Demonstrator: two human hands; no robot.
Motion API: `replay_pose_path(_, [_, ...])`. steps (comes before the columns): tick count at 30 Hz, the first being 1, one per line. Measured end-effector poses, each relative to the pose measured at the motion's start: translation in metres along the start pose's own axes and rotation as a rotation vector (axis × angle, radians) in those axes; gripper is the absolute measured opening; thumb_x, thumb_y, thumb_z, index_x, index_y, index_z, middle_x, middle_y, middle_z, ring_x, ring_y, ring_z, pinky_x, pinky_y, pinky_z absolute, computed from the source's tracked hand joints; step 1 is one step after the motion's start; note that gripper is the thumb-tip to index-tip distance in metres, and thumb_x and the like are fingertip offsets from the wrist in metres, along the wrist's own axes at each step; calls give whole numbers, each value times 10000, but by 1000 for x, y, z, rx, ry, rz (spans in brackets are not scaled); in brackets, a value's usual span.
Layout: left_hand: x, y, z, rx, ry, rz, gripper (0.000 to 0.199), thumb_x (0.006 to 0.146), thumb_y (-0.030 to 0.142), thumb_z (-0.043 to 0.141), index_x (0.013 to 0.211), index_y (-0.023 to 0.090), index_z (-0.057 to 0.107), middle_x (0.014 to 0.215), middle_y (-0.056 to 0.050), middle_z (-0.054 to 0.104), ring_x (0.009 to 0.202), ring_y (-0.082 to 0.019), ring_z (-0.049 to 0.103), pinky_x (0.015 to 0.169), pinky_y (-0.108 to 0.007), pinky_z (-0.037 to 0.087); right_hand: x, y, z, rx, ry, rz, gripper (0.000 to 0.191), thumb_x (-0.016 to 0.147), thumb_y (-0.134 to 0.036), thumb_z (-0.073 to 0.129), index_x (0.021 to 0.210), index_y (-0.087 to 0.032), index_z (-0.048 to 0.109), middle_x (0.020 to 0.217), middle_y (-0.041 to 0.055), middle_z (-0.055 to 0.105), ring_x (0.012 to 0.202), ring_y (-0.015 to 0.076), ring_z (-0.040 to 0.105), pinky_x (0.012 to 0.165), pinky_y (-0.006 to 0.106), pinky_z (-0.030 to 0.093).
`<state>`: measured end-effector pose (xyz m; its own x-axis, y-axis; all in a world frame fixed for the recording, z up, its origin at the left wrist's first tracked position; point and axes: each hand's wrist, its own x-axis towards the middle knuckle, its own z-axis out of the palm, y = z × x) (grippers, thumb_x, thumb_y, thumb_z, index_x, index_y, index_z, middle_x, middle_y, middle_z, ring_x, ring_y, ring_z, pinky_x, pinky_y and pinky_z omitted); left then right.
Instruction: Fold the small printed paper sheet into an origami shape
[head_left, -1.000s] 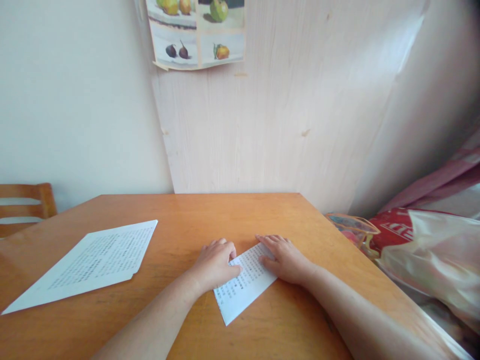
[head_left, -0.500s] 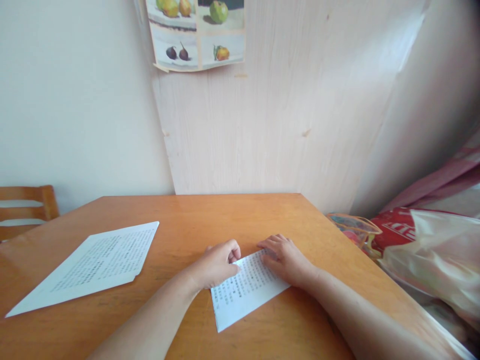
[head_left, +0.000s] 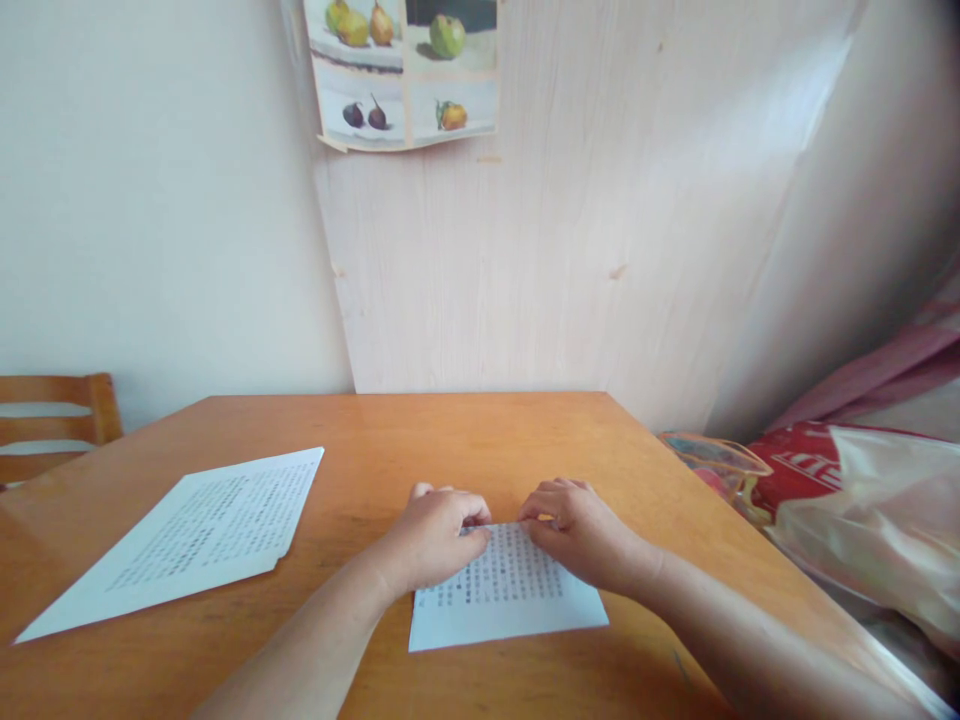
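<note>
- Head view, centre: the small printed paper (head_left: 510,608) lies on the wooden table (head_left: 450,435) in front of me, its near edge towards me and its far edge between my two hands.
- Head view, left hand (head_left: 431,538): my fingers are curled and my thumb lies on the print near the far edge, the forefinger tip just above it; the grasp is nearly closed, though I cannot tell whether the paper is pinched.
- Head view, right hand (head_left: 581,532): my thumb and bent forefinger form a small loop at the same edge, their tips close together; I cannot tell how firmly they hold the paper. A narrow gap parts my hands.
- Head view, left side: a larger printed sheet (head_left: 202,530) lies flat on the table, well apart from my left hand; beyond it stands a wooden chair (head_left: 101,408).
- Head view, background: a fruit poster (head_left: 405,80) hangs on the pale wall panel (head_left: 480,270).
- Head view, right side: a whitish plastic bag (head_left: 885,510) sits beside the table, next to something red (head_left: 795,472).
</note>
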<state>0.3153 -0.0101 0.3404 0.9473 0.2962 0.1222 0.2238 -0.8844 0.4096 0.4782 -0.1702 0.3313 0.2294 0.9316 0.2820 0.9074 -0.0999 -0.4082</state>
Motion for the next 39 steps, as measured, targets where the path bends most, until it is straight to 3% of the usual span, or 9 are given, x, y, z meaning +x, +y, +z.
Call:
replay_pose_path(7, [1, 1, 2, 58, 34, 34, 197, 869, 271, 548, 750, 250, 703, 777, 20, 734, 806, -179, 635, 862, -373, 314, 7, -20, -3, -50, 16, 5, 198, 797, -128, 594, 886, -236, 734, 897, 12, 727, 887, 183, 627, 891, 344, 390])
replay_pose_path(9, [0, 1, 1, 83, 51, 37, 196, 859, 254, 547, 732, 241, 694, 768, 9, 729, 809, -185, 631, 842, -366, 311, 10, -28, -3, -97, 19, 7, 161, 811, -156, 592, 854, -232, 728, 876, 18, 726, 889, 199, 629, 961, 405, 370])
replay_pose_path(12, [-1, 2, 0, 96, 61, 40, 187, 847, 231, 550, 726, 244, 693, 767, 7, 727, 812, -194, 628, 826, -364, 305, 13, -35, -4, -217, 35, -33, 138, 847, -219, 585, 833, -241, 721, 866, 30, 724, 929, 247, 623, 1096, 594, 189])
replay_pose_path(14, [-1, 3, -1, 94, 58, 31, 186, 842, 225, 554, 726, 247, 697, 763, 5, 727, 803, -200, 629, 825, -369, 303, 14, -35, -6, -276, 48, -67, 139, 854, -231, 583, 855, -248, 721, 874, 38, 724, 949, 267, 617, 1115, 656, 63])
replay_pose_path(17, [-1, 5, -1, 87, 53, 18, 184, 836, 217, 558, 709, 236, 690, 751, -5, 724, 786, -202, 626, 826, -378, 300, 13, -32, -5, -278, 67, -89, 135, 837, -222, 599, 895, -250, 718, 902, 42, 723, 964, 266, 609, 1136, 645, 24])
replay_pose_path(28, [-1, 6, 6, 139, 96, 75, 171, 863, 235, 573, 715, 243, 659, 738, -1, 690, 795, -204, 588, 816, -385, 265, 10, -31, 17, -185, 107, -83, 102, 837, -198, 574, 820, -237, 666, 837, 4, 694, 907, 205, 615, 1163, 566, 94])
replay_pose_path(39, [0, 8, 7, 141, 82, 90, 177, 848, 227, 576, 682, 235, 636, 713, 13, 677, 776, -180, 570, 853, -397, 271, 8, -29, 13, -145, 119, -60, 97, 783, -179, 582, 764, -241, 653, 816, -3, 693, 868, 203, 617, 1133, 545, 164])
